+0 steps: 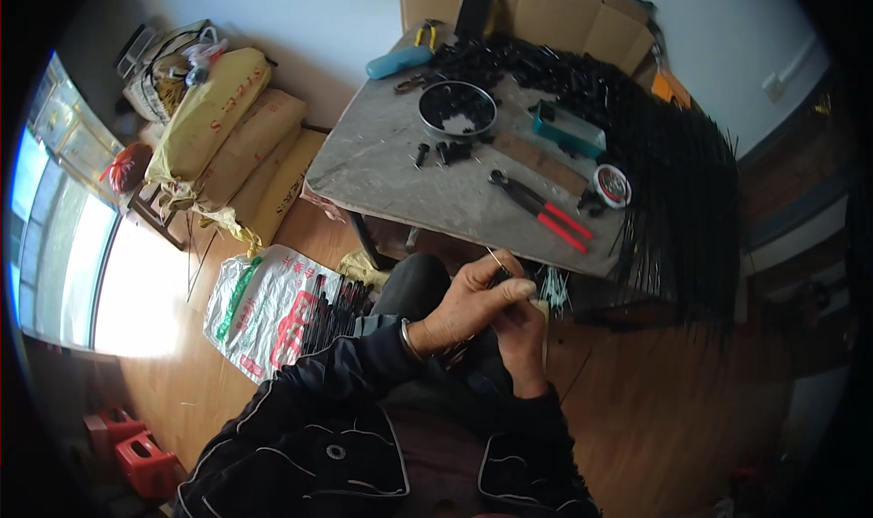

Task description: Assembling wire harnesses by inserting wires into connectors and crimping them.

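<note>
Above my lap, just off the table's near edge, both hands meet with their fingers bent together. My left hand [459,307], with a bracelet at its wrist, is closed around a small black piece [503,272]. A thin bright wire or pin [494,257] sticks up from between its fingers. Just below and to the right, my right hand [521,334] is closed too, its fingertips tucked beneath the left thumb. What it grips is hidden by the left hand. Pliers with red handles [544,211] lie on the table nearest my hands.
The grey table [364,145] carries a round metal-rimmed bowl [457,109], a teal tray [568,131], a small round tub [612,185] and heaped black parts [555,77]. Thin black rods [682,191] overhang its right side. Stacked sacks [218,118] and a plastic bag [264,313] lie left.
</note>
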Demonstrator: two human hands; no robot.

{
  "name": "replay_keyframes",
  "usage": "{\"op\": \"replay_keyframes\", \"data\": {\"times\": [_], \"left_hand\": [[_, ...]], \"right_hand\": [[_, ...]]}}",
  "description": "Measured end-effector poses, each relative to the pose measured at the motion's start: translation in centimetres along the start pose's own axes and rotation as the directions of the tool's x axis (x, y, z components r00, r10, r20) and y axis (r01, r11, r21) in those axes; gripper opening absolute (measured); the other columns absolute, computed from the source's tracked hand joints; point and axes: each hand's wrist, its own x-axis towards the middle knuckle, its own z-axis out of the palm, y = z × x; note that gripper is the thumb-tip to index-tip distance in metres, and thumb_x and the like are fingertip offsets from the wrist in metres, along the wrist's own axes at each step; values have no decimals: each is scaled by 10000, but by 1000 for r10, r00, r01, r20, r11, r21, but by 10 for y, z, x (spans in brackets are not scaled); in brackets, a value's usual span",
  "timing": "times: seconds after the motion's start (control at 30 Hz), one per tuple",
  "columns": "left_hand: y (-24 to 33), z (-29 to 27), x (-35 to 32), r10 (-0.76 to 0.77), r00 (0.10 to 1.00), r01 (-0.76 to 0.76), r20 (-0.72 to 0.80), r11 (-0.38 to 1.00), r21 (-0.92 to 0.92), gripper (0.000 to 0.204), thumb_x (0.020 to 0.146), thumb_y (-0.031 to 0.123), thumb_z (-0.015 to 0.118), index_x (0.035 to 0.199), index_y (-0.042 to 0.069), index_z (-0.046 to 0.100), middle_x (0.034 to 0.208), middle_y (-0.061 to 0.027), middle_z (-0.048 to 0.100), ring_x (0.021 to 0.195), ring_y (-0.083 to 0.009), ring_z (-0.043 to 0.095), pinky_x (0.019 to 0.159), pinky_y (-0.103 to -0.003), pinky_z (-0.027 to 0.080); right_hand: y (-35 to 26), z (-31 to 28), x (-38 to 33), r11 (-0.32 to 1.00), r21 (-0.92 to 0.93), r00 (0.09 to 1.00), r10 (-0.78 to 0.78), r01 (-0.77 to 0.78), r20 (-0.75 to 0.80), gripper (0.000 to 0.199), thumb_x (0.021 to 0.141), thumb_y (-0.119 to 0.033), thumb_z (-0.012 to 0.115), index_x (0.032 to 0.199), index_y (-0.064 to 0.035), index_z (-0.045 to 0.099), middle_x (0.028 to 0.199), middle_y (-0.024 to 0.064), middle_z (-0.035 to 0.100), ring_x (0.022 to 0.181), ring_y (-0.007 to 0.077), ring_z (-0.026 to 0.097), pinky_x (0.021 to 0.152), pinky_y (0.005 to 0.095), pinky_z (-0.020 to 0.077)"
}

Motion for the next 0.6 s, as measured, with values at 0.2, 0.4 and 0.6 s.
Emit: {"op": "replay_keyframes", "data": {"times": [0.2,0.4,0.6], "left_hand": [[20,-56,45,155,984,-125,-83,948,293,336,978,328,500,922,12,598,783,1,546,714,-79,506,651,-239,441],[64,-158,190,472,878,-181,78,177,967,177,816,199,660,903,53,708,856,-146,690,815,-312,666,715,-380,520],[61,-187,237,-39,994,-107,103,-117,987,183,775,230,643,878,102,725,840,-99,700,798,-284,670,729,-385,523]], "right_hand": [[-4,-9,14,1000,-30,994,5,-2,109,115,868,-46,688,948,24,645,847,9,646,785,69,577,715,218,470],[6,-11,32,985,132,985,95,-115,147,93,855,-8,676,925,35,633,865,66,667,783,123,619,726,259,507],[15,-16,45,971,132,974,185,-201,128,81,850,21,654,922,35,621,858,100,669,771,171,641,724,300,534]]}}
